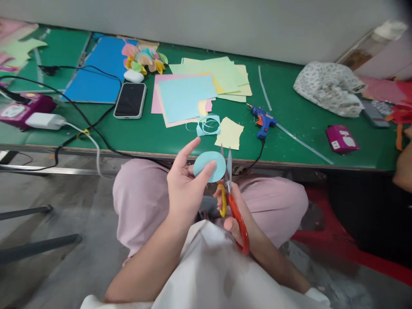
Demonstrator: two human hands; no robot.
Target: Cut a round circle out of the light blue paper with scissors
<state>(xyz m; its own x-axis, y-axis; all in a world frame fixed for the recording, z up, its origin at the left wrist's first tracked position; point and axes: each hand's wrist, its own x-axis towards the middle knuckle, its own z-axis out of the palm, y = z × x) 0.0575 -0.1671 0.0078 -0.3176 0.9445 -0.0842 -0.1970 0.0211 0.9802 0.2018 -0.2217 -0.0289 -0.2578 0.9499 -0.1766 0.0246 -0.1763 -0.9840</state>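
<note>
Above my lap, my left hand (188, 184) pinches a light blue paper disc (206, 165), thumb on top and index finger stretched out past it. My right hand (236, 204) holds scissors (229, 182) with one red and one yellow handle. Their blades are parted and point toward the table, right beside the disc's right edge. Thin curled light blue paper offcuts (209, 125) lie on the table just beyond the disc. Next to them is a torn-edged pale yellow paper piece (231, 134).
On the green table (283, 150) lie stacked coloured sheets (185, 96), a phone (130, 101), paper flowers (144, 58), a blue glue gun (264, 121) and glue sticks (304, 143). Cables cross the left side near a purple power block (27, 110). Another person's hand (404, 165) shows at far right.
</note>
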